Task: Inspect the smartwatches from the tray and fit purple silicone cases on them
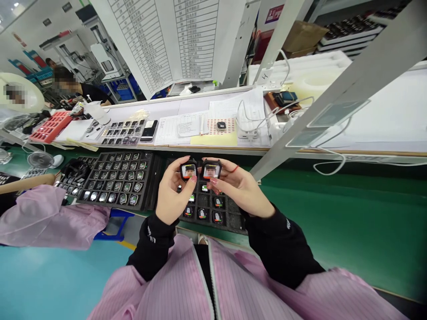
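Observation:
My left hand is closed around a black smartwatch case, with the thumb on the lower edge of its lit screen. A second smartwatch case is held upright beside it in my right hand, thumb along its bottom edge. Both lit screens face me and show a camera picture. No straps can be made out on either one. Beneath my hands lies a dark compartment tray with several watch cases in its slots, some with lit screens. My hands hide the tray's upper part.
Another tray full of watch cases lies to the left. A shelf behind holds papers, a phone, a single watch case and white cables. A slanted metal post rises at right. A co-worker's pink sleeve is at left.

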The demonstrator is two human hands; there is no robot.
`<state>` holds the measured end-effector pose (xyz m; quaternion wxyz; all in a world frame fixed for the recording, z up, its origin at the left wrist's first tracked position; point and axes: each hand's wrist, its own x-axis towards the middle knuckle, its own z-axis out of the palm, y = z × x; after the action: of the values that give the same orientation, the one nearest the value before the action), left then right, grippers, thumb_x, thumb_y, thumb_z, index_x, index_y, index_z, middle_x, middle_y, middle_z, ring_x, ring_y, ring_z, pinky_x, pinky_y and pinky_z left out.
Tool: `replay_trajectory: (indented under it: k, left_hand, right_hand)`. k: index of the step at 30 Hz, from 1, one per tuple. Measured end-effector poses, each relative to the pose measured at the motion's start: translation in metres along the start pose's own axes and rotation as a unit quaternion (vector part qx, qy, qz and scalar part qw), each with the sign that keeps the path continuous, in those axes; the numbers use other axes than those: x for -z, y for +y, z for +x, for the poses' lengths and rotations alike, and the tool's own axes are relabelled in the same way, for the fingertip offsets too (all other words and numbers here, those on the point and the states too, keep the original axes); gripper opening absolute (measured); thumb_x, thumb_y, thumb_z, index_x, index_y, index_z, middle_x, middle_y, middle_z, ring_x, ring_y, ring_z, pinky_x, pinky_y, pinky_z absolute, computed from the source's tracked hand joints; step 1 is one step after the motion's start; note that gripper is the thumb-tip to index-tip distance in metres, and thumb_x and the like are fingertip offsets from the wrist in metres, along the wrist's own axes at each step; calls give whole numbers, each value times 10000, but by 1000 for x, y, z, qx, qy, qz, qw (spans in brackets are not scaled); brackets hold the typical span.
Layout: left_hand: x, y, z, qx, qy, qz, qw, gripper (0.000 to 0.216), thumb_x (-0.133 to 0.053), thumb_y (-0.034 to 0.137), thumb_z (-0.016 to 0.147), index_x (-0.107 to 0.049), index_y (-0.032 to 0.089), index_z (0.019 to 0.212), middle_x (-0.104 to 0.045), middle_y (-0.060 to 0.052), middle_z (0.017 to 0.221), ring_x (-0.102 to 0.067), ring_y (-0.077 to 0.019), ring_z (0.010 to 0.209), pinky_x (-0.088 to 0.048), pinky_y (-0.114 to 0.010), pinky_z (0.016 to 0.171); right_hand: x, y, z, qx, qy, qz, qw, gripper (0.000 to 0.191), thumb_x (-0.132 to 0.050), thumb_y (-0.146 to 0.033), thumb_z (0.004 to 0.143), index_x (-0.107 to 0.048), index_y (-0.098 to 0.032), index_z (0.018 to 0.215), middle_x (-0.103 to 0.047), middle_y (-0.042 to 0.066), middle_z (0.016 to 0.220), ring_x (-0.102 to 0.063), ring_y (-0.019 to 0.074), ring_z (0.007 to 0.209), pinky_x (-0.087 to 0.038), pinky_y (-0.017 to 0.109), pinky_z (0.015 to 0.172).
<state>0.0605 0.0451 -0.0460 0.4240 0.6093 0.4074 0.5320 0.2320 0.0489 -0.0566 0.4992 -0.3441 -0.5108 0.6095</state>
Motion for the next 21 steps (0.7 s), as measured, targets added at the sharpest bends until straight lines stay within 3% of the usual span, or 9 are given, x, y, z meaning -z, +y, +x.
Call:
replay_trajectory:
  k: [7,12,17,21]
  left_hand:
    - [3,0,-3,0,10,-4,1000,277,-558,282,944,-564,188,1205,-615,-76,1130,-617,-88,862,-525,-187,746]
    - [6,-1,-7,13,-5,-5,1000,408,-633,214,881,-516,201,1273,-585,-86,1219,-616,-150,1031,-531,-231,835]
    - [7,0,-8,17,-14,-4,1000,423,-625,208,876,-509,197,1282,-572,-90,1226,-609,-156,1036,-529,-235,828]
    - [5,0,-6,17,-10,-2,1000,405,-621,196,870,-516,185,1261,-580,-93,1213,-612,-153,1026,-526,-231,818]
  right_hand:
    - [-6,3,2,-30,8,19,999,539,-651,-501,835,-530,-171,1244,-625,104,1169,-569,34,649,-449,155,541]
    - [-5,5,0,-15,-21,6,1000,573,-720,-399,800,-496,-181,1280,-626,91,1151,-584,39,728,-480,146,610]
    - [-1,8,0,-23,-23,16,999,582,-683,-421,819,-492,-151,1298,-645,96,1055,-578,59,713,-471,163,581]
    - [-1,10,1,-20,-17,37,999,549,-666,-392,830,-503,-141,1291,-633,108,1111,-575,44,688,-455,149,565]
